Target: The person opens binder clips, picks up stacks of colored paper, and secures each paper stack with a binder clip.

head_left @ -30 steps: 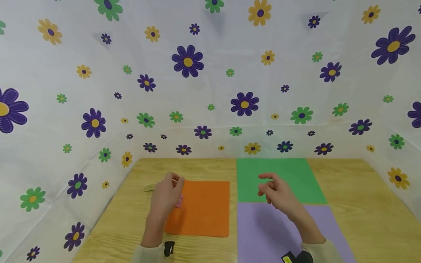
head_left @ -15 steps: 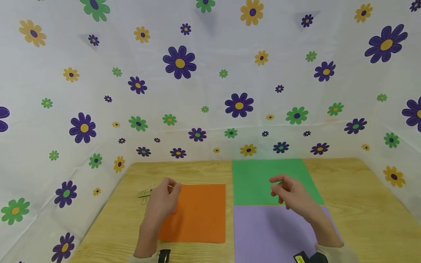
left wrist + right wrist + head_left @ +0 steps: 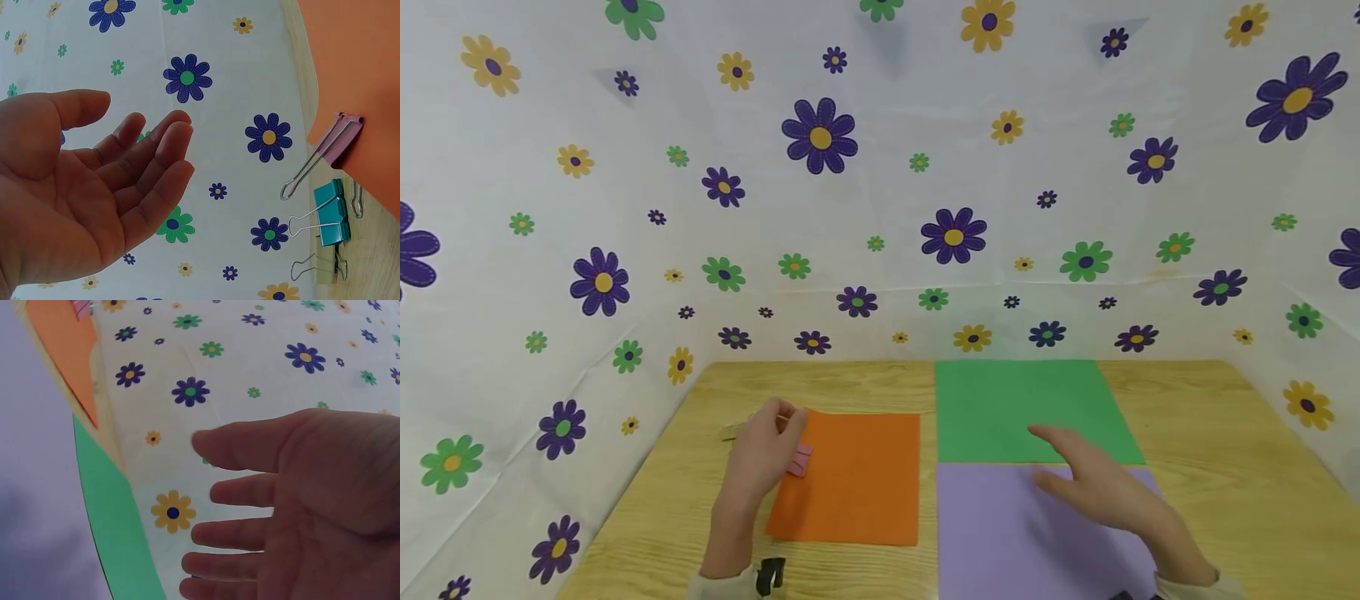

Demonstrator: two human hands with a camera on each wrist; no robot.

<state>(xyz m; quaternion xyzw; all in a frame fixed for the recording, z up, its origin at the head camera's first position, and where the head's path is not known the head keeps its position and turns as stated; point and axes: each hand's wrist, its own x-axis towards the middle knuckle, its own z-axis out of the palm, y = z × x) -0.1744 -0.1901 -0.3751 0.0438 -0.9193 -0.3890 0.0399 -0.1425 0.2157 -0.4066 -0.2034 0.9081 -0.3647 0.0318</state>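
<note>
A teal clip is lying near the orange sheet; the left hand — loosely spread, like the right hand — is partly hiding a pink clip below.

The head view faces forward and down; both wrist views, close in, face the cloth, sharing orange paper.

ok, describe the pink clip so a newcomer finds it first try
On the wooden table, go to the orange sheet, left of the green sheet and purple sheet. At its left edge, partly hidden by the left hand in the head view, is the pink clip. Its neighbours are a teal clip and a yellowish clip; only it is pink.
</note>
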